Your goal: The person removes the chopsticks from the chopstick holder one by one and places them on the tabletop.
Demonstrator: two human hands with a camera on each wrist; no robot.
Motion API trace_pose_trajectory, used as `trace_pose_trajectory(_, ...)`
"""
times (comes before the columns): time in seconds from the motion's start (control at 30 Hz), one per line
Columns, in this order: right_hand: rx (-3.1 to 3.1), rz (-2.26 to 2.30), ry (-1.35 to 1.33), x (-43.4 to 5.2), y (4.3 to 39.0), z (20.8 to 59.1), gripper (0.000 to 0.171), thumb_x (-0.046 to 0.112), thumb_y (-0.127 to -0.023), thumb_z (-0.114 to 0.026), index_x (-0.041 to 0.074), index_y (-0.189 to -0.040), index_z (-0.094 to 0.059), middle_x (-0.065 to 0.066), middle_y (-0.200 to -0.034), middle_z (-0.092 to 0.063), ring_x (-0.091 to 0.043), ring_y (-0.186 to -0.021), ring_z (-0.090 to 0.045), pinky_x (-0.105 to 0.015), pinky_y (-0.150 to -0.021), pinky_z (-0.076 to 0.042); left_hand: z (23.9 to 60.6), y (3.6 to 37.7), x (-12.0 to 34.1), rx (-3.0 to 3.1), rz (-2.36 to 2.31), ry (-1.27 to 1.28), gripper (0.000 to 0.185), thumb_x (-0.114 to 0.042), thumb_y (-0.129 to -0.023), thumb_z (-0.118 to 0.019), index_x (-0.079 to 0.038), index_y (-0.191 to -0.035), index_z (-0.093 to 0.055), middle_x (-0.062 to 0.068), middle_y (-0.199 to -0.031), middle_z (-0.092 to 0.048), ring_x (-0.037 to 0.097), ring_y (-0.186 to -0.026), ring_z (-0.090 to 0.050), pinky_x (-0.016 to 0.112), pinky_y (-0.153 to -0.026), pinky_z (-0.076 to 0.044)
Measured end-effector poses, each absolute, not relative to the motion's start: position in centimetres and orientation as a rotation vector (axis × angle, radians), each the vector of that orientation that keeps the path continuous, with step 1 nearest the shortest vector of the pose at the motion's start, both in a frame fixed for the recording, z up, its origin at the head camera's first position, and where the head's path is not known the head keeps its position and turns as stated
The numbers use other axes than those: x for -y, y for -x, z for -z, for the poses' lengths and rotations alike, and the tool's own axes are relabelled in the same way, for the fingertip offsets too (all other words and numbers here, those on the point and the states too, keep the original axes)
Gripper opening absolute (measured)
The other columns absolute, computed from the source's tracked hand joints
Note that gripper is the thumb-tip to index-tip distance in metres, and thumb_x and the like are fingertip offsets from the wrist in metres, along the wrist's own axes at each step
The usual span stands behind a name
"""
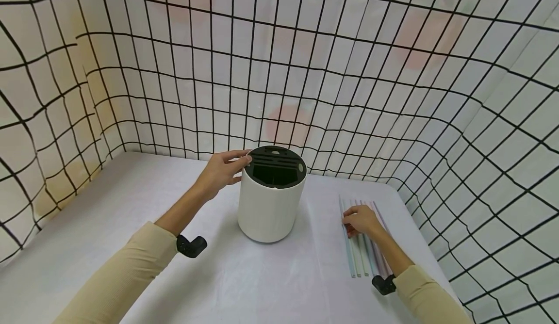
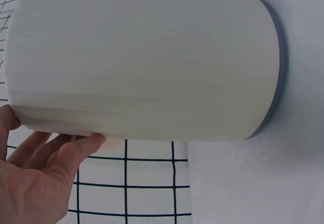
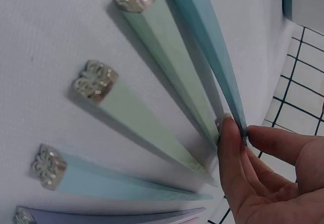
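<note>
A white round holder (image 1: pixel 271 212) with a black slotted top (image 1: pixel 276 166) stands upright on the table. My left hand (image 1: pixel 222 171) rests against its upper left side, with fingertips at the rim. In the left wrist view the fingers (image 2: pixel 83 145) touch the white wall. To the right, my right hand (image 1: pixel 362 219) pinches a blue chopstick (image 3: pixel 207 41) near its thin end, between thumb and forefinger. Beside it lie a pale green chopstick (image 3: pixel 169 57), another green one (image 3: pixel 147 125), a light blue one (image 3: pixel 116 178) and a purple one (image 3: pixel 101 218), each with a patterned silver end cap.
A white cloth covers the table (image 1: pixel 262 290). Black wire mesh (image 1: pixel 279 72) walls the back and both sides, with pale sheeting behind it. A black wrist camera (image 1: pixel 190 246) sits at the left sleeve, another camera (image 1: pixel 384 285) at the right.
</note>
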State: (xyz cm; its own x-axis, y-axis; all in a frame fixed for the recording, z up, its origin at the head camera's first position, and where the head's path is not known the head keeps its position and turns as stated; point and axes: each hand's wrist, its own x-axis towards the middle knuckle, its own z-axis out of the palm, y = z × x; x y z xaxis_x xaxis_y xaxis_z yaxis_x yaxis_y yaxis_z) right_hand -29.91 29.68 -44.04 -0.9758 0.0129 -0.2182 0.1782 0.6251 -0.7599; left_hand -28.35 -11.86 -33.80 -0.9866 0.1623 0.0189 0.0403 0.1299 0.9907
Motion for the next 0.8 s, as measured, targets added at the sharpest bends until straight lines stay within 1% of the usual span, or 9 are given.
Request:
trace_pose_trajectory(0.2,-2.715,1.227,-0.149,-29.54,29.9,44.14,0.028,-0.001,-0.09,-0.064,-0.017,-0.113,-0.063,-0.019,-0.077,-0.07,-0.02,-0.056,-0.068,-0.037,-0.054,-0.064,33.77,28.32,11.88,-2.288,-2.003,-0.201,0.046,-0.032,-0.102,-0.064,-0.017,-0.145,-0.058,0.012,-0.143,-0.058,0.027,-0.132,-0.058,0.042,-0.102,-0.057)
trace_pose_trajectory(0.4,-2.754,1.205,-0.142,-29.6,30.26,44.3,0.027,-0.001,-0.089,-0.065,-0.017,-0.111,-0.065,-0.016,-0.073,-0.07,-0.02,-0.053,-0.068,-0.034,-0.052,-0.063,33.71,28.41,11.91,-2.291,-2.004,-0.201,0.046,-0.032,-0.102,-0.064,-0.017,-0.145,-0.058,0.012,-0.143,-0.059,0.026,-0.132,-0.058,0.042,-0.102,-0.057)
trace_pose_trajectory(0.6,-2.843,1.101,-0.105,-30.07,30.2,44.64,0.027,0.003,-0.088,-0.068,-0.014,-0.109,-0.069,-0.013,-0.071,-0.073,-0.021,-0.055,-0.07,-0.032,-0.053,-0.062,33.93,28.53,11.71,-2.291,-1.999,-0.191,0.046,-0.032,-0.102,-0.064,-0.017,-0.145,-0.058,0.011,-0.143,-0.059,0.026,-0.132,-0.059,0.042,-0.102,-0.057)
trace_pose_trajectory(0.8,-2.938,0.983,-0.025,-30.4,29.72,44.06,0.026,0.004,-0.086,-0.064,-0.011,-0.107,-0.071,-0.013,-0.066,-0.071,-0.022,-0.059,-0.067,-0.028,-0.053,-0.053,33.88,28.45,11.64,-2.28,-2.008,-0.201,0.046,-0.032,-0.102,-0.064,-0.016,-0.145,-0.058,0.011,-0.143,-0.059,0.026,-0.132,-0.058,0.042,-0.103,-0.057)
